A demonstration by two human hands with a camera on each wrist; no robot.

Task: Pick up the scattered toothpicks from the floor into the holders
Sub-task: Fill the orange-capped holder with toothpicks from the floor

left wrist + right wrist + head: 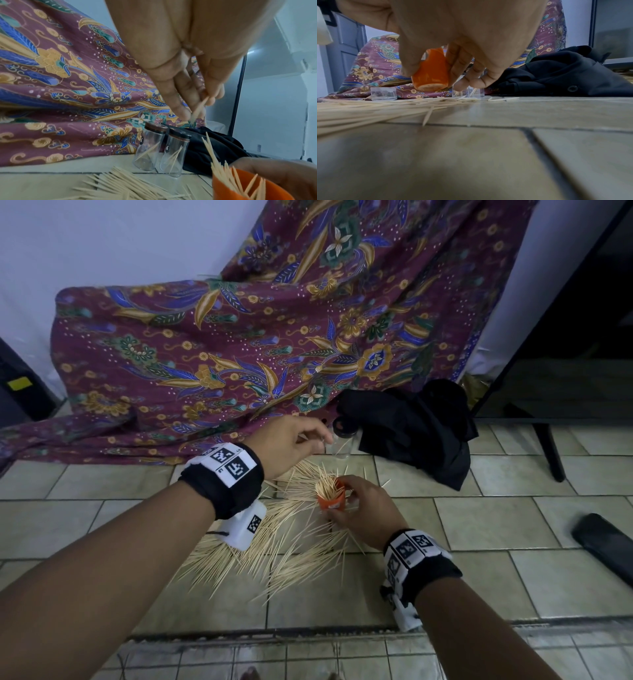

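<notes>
Pale floor tiles (479, 518) are lying strewn with toothpicks (294, 546). Near the far patterned cloth (212, 344), a left hand (291, 441) is pinching one toothpick (199, 109) above two clear holders (149, 147); aiming it point-down at the narrow lid opening seems wise. Nearer, a right hand (363, 511) is gripping a brimming, tilted orange cup (330, 496).

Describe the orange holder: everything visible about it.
The orange holder is a small glossy cup, seemingly plastic or ceramic, with a pale unglazed-looking base and a whitish mark on its side. It is packed with toothpicks standing points-up. The right hand grips it, tilted and lifted off the tiled floor.
</notes>
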